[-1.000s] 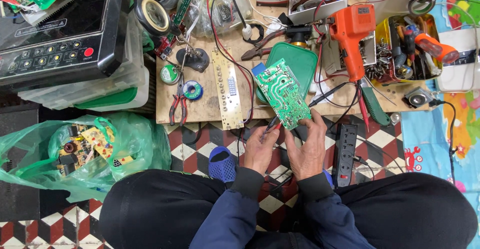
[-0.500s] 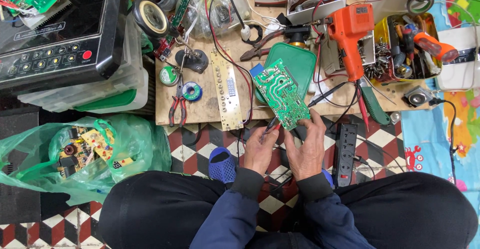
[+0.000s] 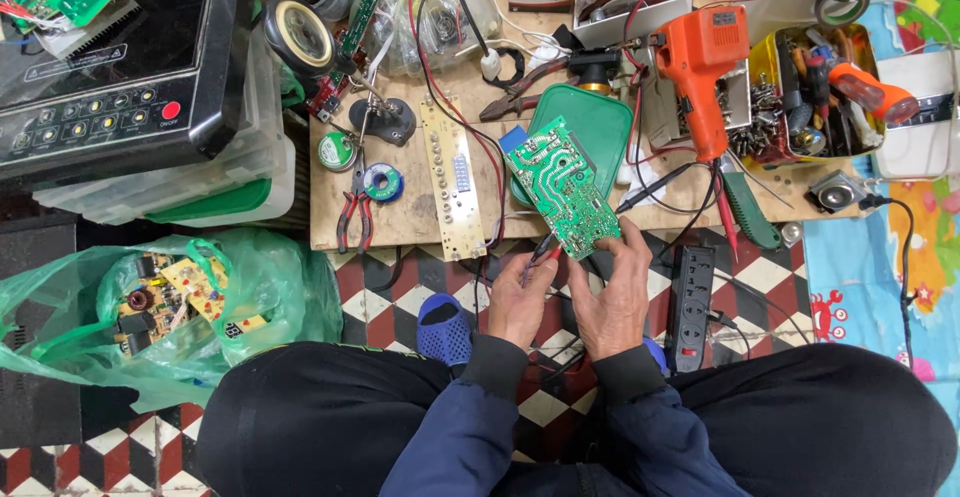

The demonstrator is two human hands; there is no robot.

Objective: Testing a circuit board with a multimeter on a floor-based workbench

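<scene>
Holding circuit board [image 3: 558, 185] above right hand [image 3: 612, 297] | left hand [image 3: 520, 299] beside

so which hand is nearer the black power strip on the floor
Right. The right hand sits just left of the black power strip; the left hand is farther left, beyond the right hand.

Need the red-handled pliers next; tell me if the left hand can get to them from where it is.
Probably yes, once it is freed. The left hand holds a red probe at the green circuit board. The pliers lie on the wooden board further left, nothing on top of them.
</scene>
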